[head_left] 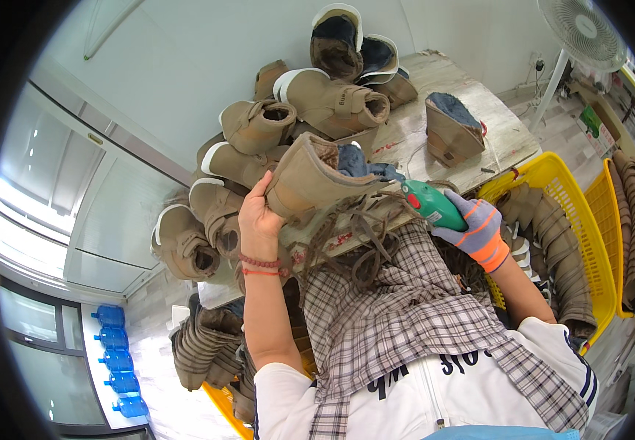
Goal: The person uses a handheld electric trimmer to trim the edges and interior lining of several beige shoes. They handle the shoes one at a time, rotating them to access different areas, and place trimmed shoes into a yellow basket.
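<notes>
My bare left hand (258, 213), with red bead bracelets at the wrist, grips the side of a tan suede boot (310, 180) with a blue-grey fleece lining. My right hand (475, 224), in a grey glove with orange trim, holds a green power tool (431, 205). The tool's tip points into the boot's open top at the lining. A plaid apron (398, 308) covers my lap below both hands, and brown laces (361, 235) hang over the table edge.
A pile of tan boots (258, 147) covers the worn wooden table (420, 132), one boot (449, 128) standing apart. Yellow crates (559, 183) at right hold more boots. A white fan (581, 33) stands far right. Blue water bottles (115, 359) line up at lower left.
</notes>
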Tool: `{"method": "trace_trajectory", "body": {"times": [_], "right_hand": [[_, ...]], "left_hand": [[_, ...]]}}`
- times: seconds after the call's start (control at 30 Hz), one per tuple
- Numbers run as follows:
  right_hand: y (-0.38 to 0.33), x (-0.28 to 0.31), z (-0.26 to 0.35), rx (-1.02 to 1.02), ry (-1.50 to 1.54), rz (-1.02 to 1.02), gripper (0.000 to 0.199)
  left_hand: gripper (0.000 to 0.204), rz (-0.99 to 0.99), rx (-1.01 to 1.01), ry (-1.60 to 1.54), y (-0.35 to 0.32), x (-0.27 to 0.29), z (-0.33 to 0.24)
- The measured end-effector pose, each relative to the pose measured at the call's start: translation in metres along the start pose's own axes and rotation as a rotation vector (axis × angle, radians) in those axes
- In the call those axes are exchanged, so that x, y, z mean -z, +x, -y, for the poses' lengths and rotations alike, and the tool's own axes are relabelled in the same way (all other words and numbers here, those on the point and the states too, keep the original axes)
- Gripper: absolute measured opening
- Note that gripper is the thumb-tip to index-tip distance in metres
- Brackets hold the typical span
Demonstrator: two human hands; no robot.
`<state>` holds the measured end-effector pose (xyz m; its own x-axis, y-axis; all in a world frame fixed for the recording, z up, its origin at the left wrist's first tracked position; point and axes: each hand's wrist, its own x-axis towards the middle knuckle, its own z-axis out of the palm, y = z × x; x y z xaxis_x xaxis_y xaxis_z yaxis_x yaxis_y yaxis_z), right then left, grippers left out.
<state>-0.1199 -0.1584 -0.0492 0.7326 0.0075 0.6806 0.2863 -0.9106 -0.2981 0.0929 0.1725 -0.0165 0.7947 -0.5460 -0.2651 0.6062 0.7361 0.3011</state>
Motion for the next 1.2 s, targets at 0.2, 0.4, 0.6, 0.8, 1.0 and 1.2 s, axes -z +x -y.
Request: {"method": "trace_trajectory", "body": {"times": [0.2,0.4,0.6,0.8,1.0,1.2], "right_hand": [[0.002,0.001,0.005,0.078,-0.068,0.047,0.068],[0.003,-0.002,0.008,0.125,-0.019,0.032,0.072],[0.006,-0.001,0.005,0.166,-0.003,-0.035,0.073],[0.013,0.004,0.010,0.177,0.007,-0.072,0.073],[0.018,0.006,0.014,0.150,0.047,-0.094,0.071],[0.026,0.006,0.019,0.051,0.176,-0.082,0.066]], "left_hand": [[0.034,0.008,0.039,-0.064,-0.006,0.012,-0.003],[0.034,-0.017,0.085,-0.042,-0.001,0.020,0.003],[0.031,-0.144,0.009,-0.016,0.001,0.010,0.020],[0.031,-0.121,-0.090,0.018,-0.011,-0.008,0.040],[0.033,0.072,-0.243,0.047,-0.038,-0.045,0.076],[0.036,0.267,-0.457,0.192,-0.050,-0.052,0.093]]}}
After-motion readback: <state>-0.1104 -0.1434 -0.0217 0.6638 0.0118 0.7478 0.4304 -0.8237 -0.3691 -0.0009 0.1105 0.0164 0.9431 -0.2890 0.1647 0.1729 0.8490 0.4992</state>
